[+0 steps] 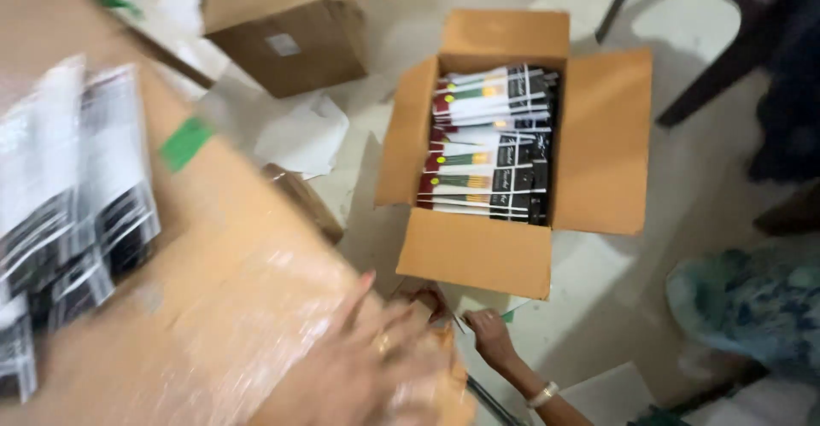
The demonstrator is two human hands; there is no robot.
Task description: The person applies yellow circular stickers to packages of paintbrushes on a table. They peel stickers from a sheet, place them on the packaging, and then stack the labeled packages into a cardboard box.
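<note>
From the head camera, looking down, a large cardboard box (213, 306) fills the near left, its brown top wrapped in shiny clear film. A green tape patch (184, 142) sits on its upper face, and a blurred stack of black-and-white printed packets (73, 221) lies along its left side; their count is lost in the blur.

The left hand (367, 366) lies flat on the film-covered corner of this box, fingers spread and loose, holding nothing; it is heavily blurred. The right hand (489, 334), a pale bangle at its wrist, reaches low to the floor just below the open carton, its fingers bent near a small red-and-tan thing by the big box's corner; I cannot tell whether its grip is closed on anything.

On the pale floor (598, 272) stands one open carton (478, 251), all four flaps spread. Inside lie flat packets (491, 144) stacked in rows, white and black with maroon, green and yellow bands, each with a small yellow dot at the left end; roughly ten edges show.

A second, smaller cardboard box (286, 37) stands further back, a pale square label on its side. Crumpled white paper (299, 136) lies between the boxes. Dark chair legs (726, 42) stand at the upper right.
</note>
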